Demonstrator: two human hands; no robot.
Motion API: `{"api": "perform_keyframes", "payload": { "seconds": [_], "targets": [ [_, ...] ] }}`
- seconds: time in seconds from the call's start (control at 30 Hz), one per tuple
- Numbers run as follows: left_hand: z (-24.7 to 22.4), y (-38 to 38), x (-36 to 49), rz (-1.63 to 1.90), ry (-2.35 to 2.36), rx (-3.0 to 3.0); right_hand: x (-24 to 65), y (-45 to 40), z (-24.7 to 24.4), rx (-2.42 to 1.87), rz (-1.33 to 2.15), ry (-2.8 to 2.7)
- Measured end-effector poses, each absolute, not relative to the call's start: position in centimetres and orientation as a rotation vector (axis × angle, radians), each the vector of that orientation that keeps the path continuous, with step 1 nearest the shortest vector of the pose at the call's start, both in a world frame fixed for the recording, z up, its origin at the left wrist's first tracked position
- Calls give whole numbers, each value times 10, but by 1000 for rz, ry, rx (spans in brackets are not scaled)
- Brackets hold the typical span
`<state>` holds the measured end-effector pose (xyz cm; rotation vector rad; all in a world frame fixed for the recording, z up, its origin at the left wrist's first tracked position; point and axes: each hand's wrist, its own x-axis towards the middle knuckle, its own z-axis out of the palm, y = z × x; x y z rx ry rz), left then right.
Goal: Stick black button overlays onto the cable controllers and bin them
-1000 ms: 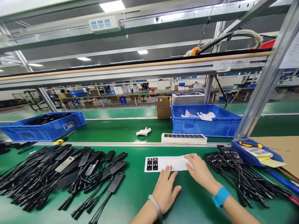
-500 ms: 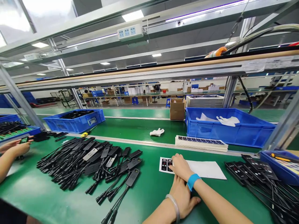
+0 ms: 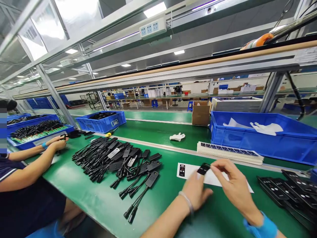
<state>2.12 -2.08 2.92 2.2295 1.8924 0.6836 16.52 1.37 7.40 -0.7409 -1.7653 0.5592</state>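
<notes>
A black label sticker (image 3: 203,168) with small markings is raised off a white backing sheet (image 3: 190,169). My right hand (image 3: 234,186), with a blue wristband, pinches the sticker's right end between thumb and fingertips. My left hand (image 3: 194,191), wearing a pale bangle, lies over the lower edge of the sheet, its thumb stretched out to the side; it is slightly blurred, and its fingertips sit just below the sticker. Another black sticker (image 3: 182,170) lies at the sheet's left end.
Black cabled devices (image 3: 133,155) are heaped to the left, others (image 3: 279,191) at the right. Behind the sheet stand a stack of label sheets (image 3: 230,153), a white glove (image 3: 177,136) and a blue bin (image 3: 257,138). A co-worker's hands (image 3: 58,143) work at far left.
My right hand has moved right, lifting one black sticker from the sheet. My left hand stays low on the sheet. The view has turned left, showing more of the co-worker.
</notes>
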Motion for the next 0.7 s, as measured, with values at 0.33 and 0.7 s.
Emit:
{"api": "perform_keyframes", "payload": {
  "seconds": [0.33,0.7],
  "targets": [
    [65,-27,-92,678,2969,1357,227,-4,13,-1005,792,-1578],
    [44,-34,25,1227,1333,1119,227,-8,24,-857,1393,-1124]
  ]
}}
